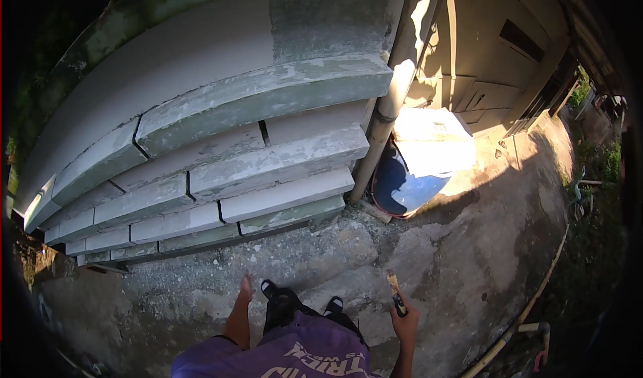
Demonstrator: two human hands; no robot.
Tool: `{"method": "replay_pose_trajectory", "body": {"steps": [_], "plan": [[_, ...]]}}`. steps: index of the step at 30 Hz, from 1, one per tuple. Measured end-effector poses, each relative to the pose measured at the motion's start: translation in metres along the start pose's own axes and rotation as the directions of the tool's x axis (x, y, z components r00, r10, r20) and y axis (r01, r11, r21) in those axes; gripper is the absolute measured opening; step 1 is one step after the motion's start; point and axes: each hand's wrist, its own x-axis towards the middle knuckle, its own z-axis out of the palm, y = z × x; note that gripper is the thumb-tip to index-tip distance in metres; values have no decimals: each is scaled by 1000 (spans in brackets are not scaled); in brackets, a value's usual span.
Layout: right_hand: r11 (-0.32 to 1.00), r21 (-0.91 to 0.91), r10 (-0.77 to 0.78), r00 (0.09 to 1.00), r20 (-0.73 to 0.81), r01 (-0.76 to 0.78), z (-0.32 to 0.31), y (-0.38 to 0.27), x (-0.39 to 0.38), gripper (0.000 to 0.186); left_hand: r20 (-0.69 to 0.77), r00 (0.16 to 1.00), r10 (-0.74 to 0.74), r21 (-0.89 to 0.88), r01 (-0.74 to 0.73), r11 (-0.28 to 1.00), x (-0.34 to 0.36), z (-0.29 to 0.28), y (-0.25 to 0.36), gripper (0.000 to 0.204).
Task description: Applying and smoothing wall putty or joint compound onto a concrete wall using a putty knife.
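Note:
I stand facing a stepped grey wall (221,130) whose ledges show patchy, worn paint. My right hand (406,323) is shut on a narrow paintbrush (394,291) with a dark handle, its bristle end pointing up and away from me. My left hand (245,289) hangs free at my side with fingers together, holding nothing, a little short of the wall's lowest ledge. My purple shirt and black sandals (281,301) show at the lower edge.
A blue barrel (402,184) with a white cover (432,140) stands right of the wall beside a pale vertical pipe (392,103). Cracked concrete ground (462,257) runs right toward a beige door (495,63). A thin pipe (529,308) and plants (599,164) edge the far right.

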Motion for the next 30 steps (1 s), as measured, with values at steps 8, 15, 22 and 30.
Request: {"method": "replay_pose_trajectory", "body": {"steps": [8, 15, 22, 30], "plan": [[913, 245, -290, 941, -173, 326, 101, -91, 67, 48, 42, 982, 183, 883, -122, 453, -38, -152, 20, 69], [482, 821, -102, 950, -294, 306, 183, -219, 86, 56, -26, 959, 282, 740, -171, 650, -16, -206, 13, 79], [538, 731, -211, 907, -365, 419, 182, -288, 123, 47, -127, 984, 129, 628, -21, 778, -20, -232, 29, 74], [712, 206, -453, 663, -596, 671, 81, -348, 218, 26, -173, 973, 151, 713, 18, 701, 2, -206, 28, 75]]}}
